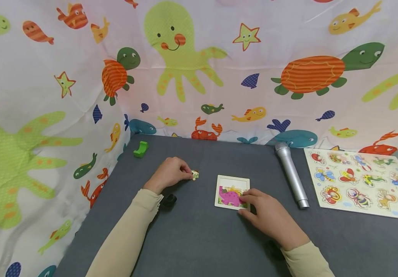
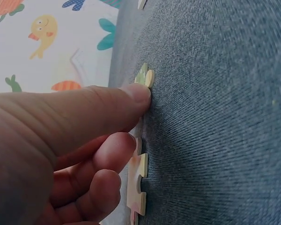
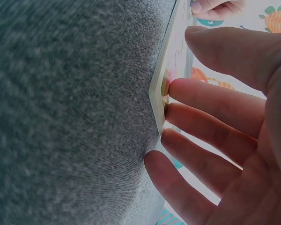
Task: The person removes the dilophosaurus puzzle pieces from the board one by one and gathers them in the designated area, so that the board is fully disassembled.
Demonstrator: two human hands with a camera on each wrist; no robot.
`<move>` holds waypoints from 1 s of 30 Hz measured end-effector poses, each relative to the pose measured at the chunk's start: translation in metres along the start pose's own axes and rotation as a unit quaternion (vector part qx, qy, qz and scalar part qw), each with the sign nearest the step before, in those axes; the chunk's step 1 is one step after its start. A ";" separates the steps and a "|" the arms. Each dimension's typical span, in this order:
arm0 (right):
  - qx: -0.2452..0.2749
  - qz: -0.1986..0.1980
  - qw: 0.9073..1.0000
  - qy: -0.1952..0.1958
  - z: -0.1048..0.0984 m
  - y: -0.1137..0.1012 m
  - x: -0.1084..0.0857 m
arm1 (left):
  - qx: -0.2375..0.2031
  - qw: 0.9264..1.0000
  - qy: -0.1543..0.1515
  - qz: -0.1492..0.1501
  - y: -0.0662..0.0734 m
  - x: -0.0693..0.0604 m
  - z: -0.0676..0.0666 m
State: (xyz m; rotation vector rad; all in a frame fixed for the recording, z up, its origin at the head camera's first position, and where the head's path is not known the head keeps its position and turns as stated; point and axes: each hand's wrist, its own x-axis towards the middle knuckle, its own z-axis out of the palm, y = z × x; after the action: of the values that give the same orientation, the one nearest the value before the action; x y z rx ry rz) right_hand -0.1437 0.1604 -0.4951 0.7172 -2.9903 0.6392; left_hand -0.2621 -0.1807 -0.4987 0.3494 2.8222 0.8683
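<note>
My left hand (image 1: pixel 172 174) is left of the puzzle board, thumb and fingertips low over the cloth, pinching a small jigsaw piece (image 1: pixel 194 175). In the left wrist view the thumb tip covers part of that green and yellow piece (image 2: pixel 142 74). Another jigsaw piece (image 2: pixel 136 183), pale with a notch, lies below the curled fingers there. A square white-framed puzzle board (image 1: pixel 221 180) with a pink dinosaur picture lies flat; its upper part shows bare. My right hand (image 1: pixel 271 215) rests at the board's right side, its fingers extended and their tips touching the edge (image 3: pixel 155 89) and the pieces inside.
A silver microphone (image 1: pixel 292 175) lies right of the board. Farther right is a large insect-picture board (image 1: pixel 365 181). A green curved block (image 1: pixel 141 149) sits at the back left. A sea-animal printed curtain (image 1: pixel 240 96) borders the grey table (image 1: pixel 199 238) behind and at left.
</note>
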 end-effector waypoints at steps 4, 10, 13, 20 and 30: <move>0.000 0.002 1.000 0.000 -0.001 0.000 0.000 | 0.005 1.000 0.000 -0.001 0.003 0.000 -0.001; -0.010 -0.008 1.000 0.008 -0.001 -0.002 -0.001 | 0.018 1.000 0.005 0.022 0.021 -0.002 0.002; -0.022 -0.012 1.000 0.012 0.001 -0.003 0.000 | 0.022 0.998 -0.004 0.057 0.040 -0.006 0.010; -0.041 -0.012 0.999 0.025 0.004 -0.006 0.001 | 0.061 0.990 -0.035 0.121 0.078 -0.008 0.033; -0.063 -0.028 0.997 0.039 0.007 -0.008 -0.001 | 0.068 0.988 -0.047 0.128 0.085 -0.013 0.054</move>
State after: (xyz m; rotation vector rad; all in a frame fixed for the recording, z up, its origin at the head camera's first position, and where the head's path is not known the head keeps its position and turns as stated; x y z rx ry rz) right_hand -0.1381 0.1515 -0.4989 0.7478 -2.8966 0.4593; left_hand -0.2231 -0.0872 -0.4936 0.7657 2.7957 0.6818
